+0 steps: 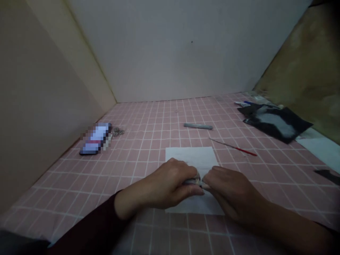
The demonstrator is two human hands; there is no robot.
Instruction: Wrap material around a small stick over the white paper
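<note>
"Small pale object (192, 181), that's what I'm watching on my feed. Where is it?"

"Between my two hands, over the lower middle of a white paper sheet (191, 157). My fingers cover most of it, so I can't tell exactly what it is, or whether it touches the paper."

"How's the grip?"

"Closed from both sides. My left hand (170, 186) and right hand (230, 189) pinch it between them, their fingers almost meeting. A dark maroon sleeve (87, 226) covers my left forearm."

"What's around the paper on the pink grid-lined mat (66, 180)?"

"Beyond it lies a grey metal bar (198, 126), with a thin red-handled stick (233, 148) off to the right. Further left, a pixelated phone (95, 139) sits just beside some metal rings (117, 132). Toward the far right corner lies a black pouch (273, 122), its top patched with grey."
</note>
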